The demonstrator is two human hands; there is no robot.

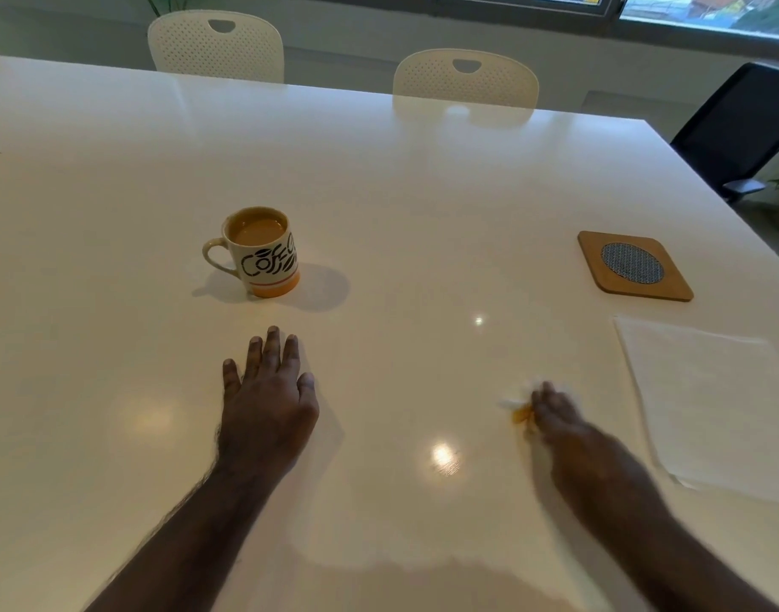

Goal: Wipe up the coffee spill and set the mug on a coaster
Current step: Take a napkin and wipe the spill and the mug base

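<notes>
While coffee-filled, one mug (pixel 264 254), two chairs (pixel 217 46).

A white table (pixel 401 178) holds a full coffee mug (pixel 262 254) at 10 o'clock and a wooden coaster (pixel 634 265) at 2 o'clock. The left hand (pixel 268 399) lies flat below the mug. The blurred right hand (pixel 555 413) presses a coffee-stained tissue (pixel 518 408) beside a paper napkin (pixel 710 404).

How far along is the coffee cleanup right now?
Nothing looks finished yet. In hand: the right hand presses a crumpled tissue, stained brown, on the table; any spill beneath is hidden. The left hand rests flat. Left: the mug, still full, sits on bare table, apart from the coaster.
</notes>
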